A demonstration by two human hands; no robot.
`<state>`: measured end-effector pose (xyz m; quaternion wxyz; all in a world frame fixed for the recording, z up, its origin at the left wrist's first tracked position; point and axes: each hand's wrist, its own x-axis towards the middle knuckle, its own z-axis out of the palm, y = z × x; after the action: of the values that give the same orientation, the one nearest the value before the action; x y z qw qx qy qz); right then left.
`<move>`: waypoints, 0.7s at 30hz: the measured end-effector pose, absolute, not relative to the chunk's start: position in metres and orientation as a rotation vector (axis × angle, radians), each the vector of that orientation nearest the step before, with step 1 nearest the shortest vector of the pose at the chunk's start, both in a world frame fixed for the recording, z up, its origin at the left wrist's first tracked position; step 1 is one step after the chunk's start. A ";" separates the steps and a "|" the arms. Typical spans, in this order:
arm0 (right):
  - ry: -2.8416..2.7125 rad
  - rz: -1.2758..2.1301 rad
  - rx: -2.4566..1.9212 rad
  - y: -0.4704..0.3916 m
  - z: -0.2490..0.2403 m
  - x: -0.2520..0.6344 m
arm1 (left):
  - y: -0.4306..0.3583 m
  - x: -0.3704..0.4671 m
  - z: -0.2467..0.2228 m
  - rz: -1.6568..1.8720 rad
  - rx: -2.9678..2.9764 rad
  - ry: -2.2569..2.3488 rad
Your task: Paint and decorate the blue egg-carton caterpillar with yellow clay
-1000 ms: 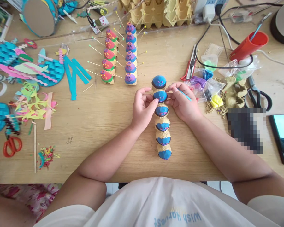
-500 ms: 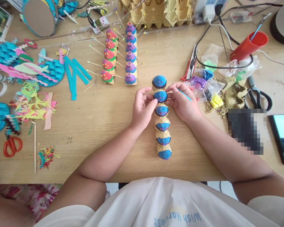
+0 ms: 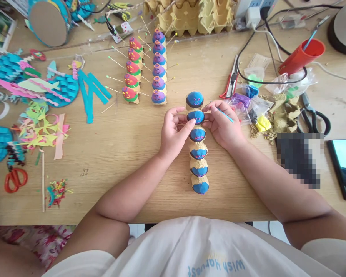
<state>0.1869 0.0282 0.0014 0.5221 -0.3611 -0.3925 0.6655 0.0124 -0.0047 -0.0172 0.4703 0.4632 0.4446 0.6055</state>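
A strip of egg-carton cups (image 3: 198, 154) with blue clay caps, dark rims and small pink faces runs lengthwise in front of me. My left hand (image 3: 174, 132) grips its second cup from the left, the thumb lying over the blue face and the fingers at the side. In my right hand (image 3: 223, 125) a thin light-blue stick tool (image 3: 225, 115) is pinched, its back end pointing down to the right. The right fingertips are at the right side of that same cup; the tool's tip is too small to make out.
Behind stand a red-green carton strip (image 3: 132, 69) and a purple one (image 3: 159, 69), with pins sticking out. On the right lie a box cutter (image 3: 231, 80), clay bags (image 3: 242, 100), black scissors (image 3: 314, 117), a red cup (image 3: 302, 57) and a phone (image 3: 344, 169). Paper scraps (image 3: 43, 130) lie left.
My left thumb has slid a little to the right, further over the second cup's face. The right hand and its tool look almost unchanged.
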 end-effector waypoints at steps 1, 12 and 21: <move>-0.957 1.586 -0.866 0.029 0.000 0.187 | -0.005 0.013 -0.017 1.486 1.135 1.093; -0.913 1.610 -0.834 0.028 0.000 0.185 | -0.003 0.011 -0.017 1.481 1.167 1.110; -0.991 1.526 -0.892 0.028 -0.002 0.185 | -0.003 0.006 -0.017 1.489 1.151 1.215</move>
<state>0.1849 0.0278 -0.0020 0.5293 -0.3734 -0.4148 0.6389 0.0065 -0.0031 -0.0167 0.4356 0.4625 0.4883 0.5983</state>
